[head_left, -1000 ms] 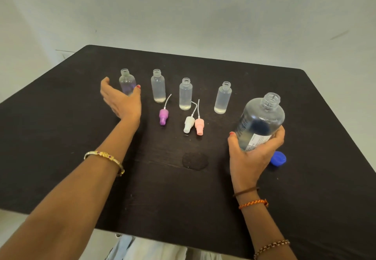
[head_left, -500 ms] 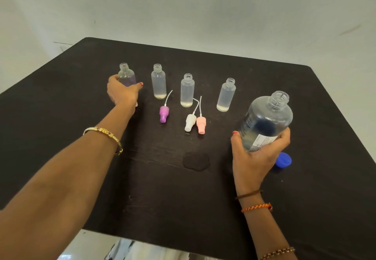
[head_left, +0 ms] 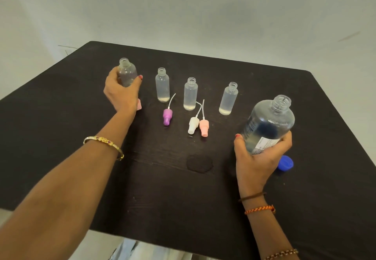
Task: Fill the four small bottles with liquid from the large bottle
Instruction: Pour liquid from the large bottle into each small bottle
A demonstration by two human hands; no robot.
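Four small clear bottles stand uncapped in a row on the black table [head_left: 61,129]. My left hand [head_left: 122,94] grips the leftmost small bottle [head_left: 126,72] and holds it slightly raised. The second [head_left: 162,85], third [head_left: 190,94] and fourth small bottle [head_left: 228,99] each hold a little liquid at the bottom. My right hand [head_left: 256,153] grips the large clear bottle [head_left: 268,123], which is open and tilted to the right, at the right side of the table.
Purple [head_left: 167,116], white [head_left: 192,124] and pink [head_left: 204,127] spray caps with tubes lie in front of the row. Another pink cap [head_left: 139,105] peeks out behind my left hand. A blue cap [head_left: 285,163] lies by my right hand. A wet patch [head_left: 199,163] marks the table's middle.
My left hand reached the leftmost small bottle, closed round it and lifted it a little. My right hand kept holding the large bottle in about the same place.
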